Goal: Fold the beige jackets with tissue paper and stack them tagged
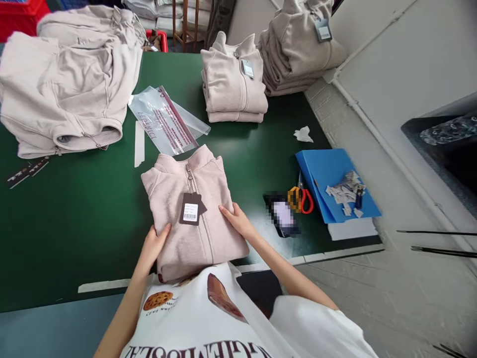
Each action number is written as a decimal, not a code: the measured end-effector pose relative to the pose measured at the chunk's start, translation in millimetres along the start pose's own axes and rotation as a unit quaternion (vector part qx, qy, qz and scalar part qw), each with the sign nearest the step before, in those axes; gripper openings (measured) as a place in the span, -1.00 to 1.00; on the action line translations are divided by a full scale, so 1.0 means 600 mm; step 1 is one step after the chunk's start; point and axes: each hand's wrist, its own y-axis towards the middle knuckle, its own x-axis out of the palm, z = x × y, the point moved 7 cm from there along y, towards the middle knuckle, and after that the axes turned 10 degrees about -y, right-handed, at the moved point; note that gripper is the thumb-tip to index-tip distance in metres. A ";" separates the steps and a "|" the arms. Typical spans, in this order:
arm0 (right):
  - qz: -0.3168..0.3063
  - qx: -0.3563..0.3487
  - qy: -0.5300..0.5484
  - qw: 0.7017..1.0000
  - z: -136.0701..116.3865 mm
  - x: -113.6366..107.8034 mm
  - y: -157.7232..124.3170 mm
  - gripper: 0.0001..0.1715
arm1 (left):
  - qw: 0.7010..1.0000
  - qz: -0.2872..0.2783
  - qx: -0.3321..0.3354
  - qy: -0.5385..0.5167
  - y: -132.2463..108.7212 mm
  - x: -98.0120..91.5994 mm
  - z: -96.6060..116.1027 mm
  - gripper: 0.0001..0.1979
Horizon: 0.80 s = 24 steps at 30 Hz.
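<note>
Slippage of the folded jacket [188, 243] over the worktop [74, 223] edge is risked, as it is merely pressed by the open left hand [154, 244] and right hand [238, 221].

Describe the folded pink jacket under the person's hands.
Pale pink fleece-like jacket, folded into a rectangle, collar away from the person, zip closed. A dark hang tag with a barcode label lies on its front. It lies flat at the near edge of the green table; left hand on its left side, right hand on its right.
</note>
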 end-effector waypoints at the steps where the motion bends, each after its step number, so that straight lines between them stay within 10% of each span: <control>1: -0.022 0.000 0.011 1.000 0.006 0.011 -0.007 -0.35 | 1.000 -0.007 0.001 0.014 0.007 -0.014 0.007 -0.35; 7: -0.019 -0.030 0.078 0.996 0.039 0.038 -0.054 -0.29 | 0.991 -0.121 -0.034 0.042 -0.051 -0.070 -0.019 -0.23; 14: 0.158 -0.098 0.030 0.982 0.084 0.074 -0.206 -0.40 | 0.982 0.122 0.096 0.103 -0.160 -0.097 -0.090 -0.40; 17: 0.241 -0.117 -0.059 0.962 0.076 0.045 -0.259 -0.56 | 0.983 0.131 0.114 0.068 -0.171 -0.093 -0.102 -0.48; 21: 0.230 -0.272 -0.099 0.929 -0.060 -0.004 -0.229 -0.74 | 0.987 0.130 0.091 -0.033 -0.172 -0.083 -0.117 -0.45; 24: 0.085 -0.480 -0.170 0.857 -0.241 0.045 -0.147 -0.63 | 0.977 0.183 0.100 -0.051 -0.186 -0.084 -0.120 -0.44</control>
